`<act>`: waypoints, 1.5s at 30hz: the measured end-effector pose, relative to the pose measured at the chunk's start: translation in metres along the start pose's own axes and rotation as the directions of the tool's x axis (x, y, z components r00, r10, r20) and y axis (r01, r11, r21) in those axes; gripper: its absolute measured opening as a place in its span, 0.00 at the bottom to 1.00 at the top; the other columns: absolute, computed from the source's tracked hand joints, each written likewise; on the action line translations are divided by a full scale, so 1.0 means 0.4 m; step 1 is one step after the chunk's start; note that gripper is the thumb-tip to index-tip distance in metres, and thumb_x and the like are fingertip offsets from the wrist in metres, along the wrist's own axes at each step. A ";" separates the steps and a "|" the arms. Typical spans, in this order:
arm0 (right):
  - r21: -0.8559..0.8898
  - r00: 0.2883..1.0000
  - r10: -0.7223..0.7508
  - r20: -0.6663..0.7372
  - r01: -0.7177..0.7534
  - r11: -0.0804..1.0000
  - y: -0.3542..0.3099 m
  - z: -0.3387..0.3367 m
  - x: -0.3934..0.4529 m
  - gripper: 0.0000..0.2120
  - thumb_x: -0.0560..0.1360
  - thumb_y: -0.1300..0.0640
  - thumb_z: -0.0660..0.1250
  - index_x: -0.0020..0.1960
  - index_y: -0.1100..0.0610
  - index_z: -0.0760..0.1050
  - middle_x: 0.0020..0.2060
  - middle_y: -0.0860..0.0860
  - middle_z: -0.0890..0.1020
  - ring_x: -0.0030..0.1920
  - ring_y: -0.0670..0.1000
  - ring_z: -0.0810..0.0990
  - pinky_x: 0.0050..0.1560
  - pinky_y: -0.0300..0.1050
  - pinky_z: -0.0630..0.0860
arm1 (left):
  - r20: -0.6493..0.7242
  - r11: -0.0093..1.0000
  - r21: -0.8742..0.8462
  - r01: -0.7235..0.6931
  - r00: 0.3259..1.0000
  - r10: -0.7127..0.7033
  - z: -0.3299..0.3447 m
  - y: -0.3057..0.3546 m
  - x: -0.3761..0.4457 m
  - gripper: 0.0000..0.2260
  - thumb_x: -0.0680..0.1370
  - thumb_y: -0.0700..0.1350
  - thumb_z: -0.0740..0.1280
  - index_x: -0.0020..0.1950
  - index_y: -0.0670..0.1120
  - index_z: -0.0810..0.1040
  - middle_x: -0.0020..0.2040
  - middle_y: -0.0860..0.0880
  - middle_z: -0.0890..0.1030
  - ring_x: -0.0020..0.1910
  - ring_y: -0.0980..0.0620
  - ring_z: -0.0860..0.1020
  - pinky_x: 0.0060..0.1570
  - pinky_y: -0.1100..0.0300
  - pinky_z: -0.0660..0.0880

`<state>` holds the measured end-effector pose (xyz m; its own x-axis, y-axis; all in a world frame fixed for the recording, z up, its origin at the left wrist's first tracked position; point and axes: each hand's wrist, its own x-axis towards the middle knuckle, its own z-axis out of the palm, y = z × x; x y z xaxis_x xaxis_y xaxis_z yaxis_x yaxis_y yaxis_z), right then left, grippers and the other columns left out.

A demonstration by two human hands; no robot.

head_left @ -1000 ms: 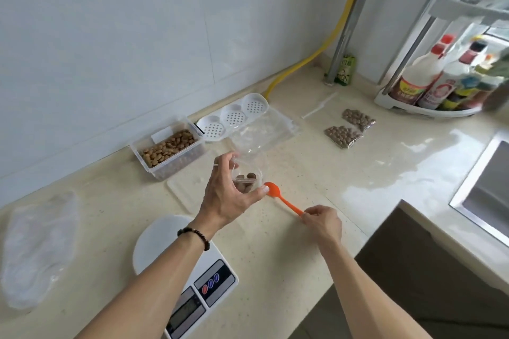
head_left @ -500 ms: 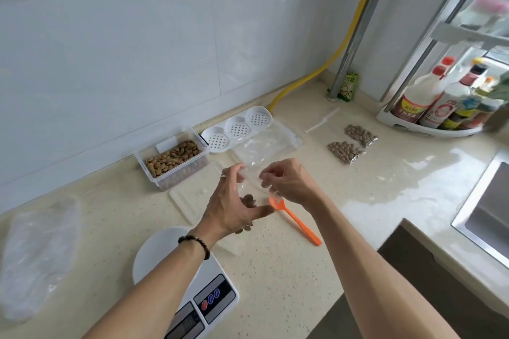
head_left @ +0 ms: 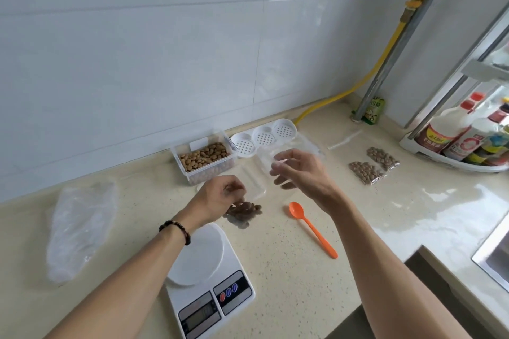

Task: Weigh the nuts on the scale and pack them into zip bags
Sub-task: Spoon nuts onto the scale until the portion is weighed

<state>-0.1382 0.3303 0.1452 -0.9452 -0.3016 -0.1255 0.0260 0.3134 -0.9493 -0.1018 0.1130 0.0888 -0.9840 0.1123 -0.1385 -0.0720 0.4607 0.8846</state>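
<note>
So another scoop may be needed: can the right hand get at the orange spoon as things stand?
Probably yes. The orange spoon lies bare on the counter just below the right hand, nothing over it; that hand looks to be pinching something clear, though.

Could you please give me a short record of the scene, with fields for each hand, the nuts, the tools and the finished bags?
left hand: grips the top of a small clear bag of nuts, which hangs above the counter
right hand: raised, fingers loosely curled; anything between them is unclear
nut box: open, part full, by the wall
scale: platform bare
orange spoon: lying on the counter, untouched
packed bags: two, lying right of the hands
</note>
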 end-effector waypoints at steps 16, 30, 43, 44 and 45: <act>0.153 0.906 0.424 0.003 -0.419 0.895 0.206 0.273 0.021 0.03 0.76 0.68 0.64 0.46 0.64 0.76 0.36 0.57 0.77 0.31 0.52 0.76 0.35 0.46 0.80 | -0.249 0.935 0.090 0.343 0.917 -0.313 -0.132 -0.268 -0.215 0.09 0.71 0.45 0.76 0.48 0.49 0.78 0.43 0.51 0.81 0.38 0.56 0.79 0.37 0.62 0.76; -0.309 0.930 0.357 -0.090 -0.367 0.877 0.264 0.299 0.077 0.21 0.75 0.56 0.69 0.65 0.60 0.71 0.50 0.54 0.82 0.53 0.56 0.80 0.55 0.51 0.77 | -0.394 0.831 0.466 0.303 0.912 -0.111 -0.081 -0.295 -0.263 0.20 0.78 0.50 0.68 0.68 0.45 0.74 0.60 0.47 0.75 0.63 0.48 0.70 0.54 0.54 0.76; -0.791 0.921 -0.228 0.316 0.389 0.472 0.239 0.310 -0.142 0.26 0.83 0.45 0.50 0.79 0.50 0.53 0.79 0.51 0.53 0.79 0.54 0.47 0.77 0.54 0.46 | -0.429 0.599 0.696 0.395 0.898 -0.094 0.107 -0.286 -0.497 0.32 0.79 0.59 0.44 0.78 0.42 0.55 0.78 0.42 0.59 0.78 0.42 0.45 0.74 0.42 0.45; -0.791 0.910 -0.229 0.345 0.413 0.451 0.244 0.309 -0.158 0.26 0.83 0.45 0.49 0.79 0.49 0.51 0.79 0.50 0.50 0.79 0.53 0.44 0.77 0.55 0.43 | -0.428 0.590 0.695 0.410 0.896 -0.119 0.126 -0.292 -0.515 0.33 0.78 0.60 0.41 0.79 0.43 0.53 0.79 0.43 0.55 0.78 0.43 0.42 0.74 0.43 0.43; -0.791 0.902 -0.233 0.363 0.431 0.435 0.247 0.307 -0.172 0.26 0.83 0.45 0.48 0.79 0.49 0.49 0.79 0.50 0.48 0.79 0.53 0.42 0.76 0.55 0.40 | -0.429 0.587 0.690 0.424 0.892 -0.141 0.142 -0.297 -0.531 0.34 0.77 0.61 0.38 0.79 0.43 0.51 0.79 0.44 0.52 0.78 0.45 0.39 0.75 0.44 0.41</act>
<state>-0.0304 0.2713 0.0246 -0.7406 -0.6720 0.0032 -0.6531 0.7186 -0.2391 0.1248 0.0845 -0.0121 -0.9378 -0.3422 -0.0577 -0.3471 0.9252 0.1534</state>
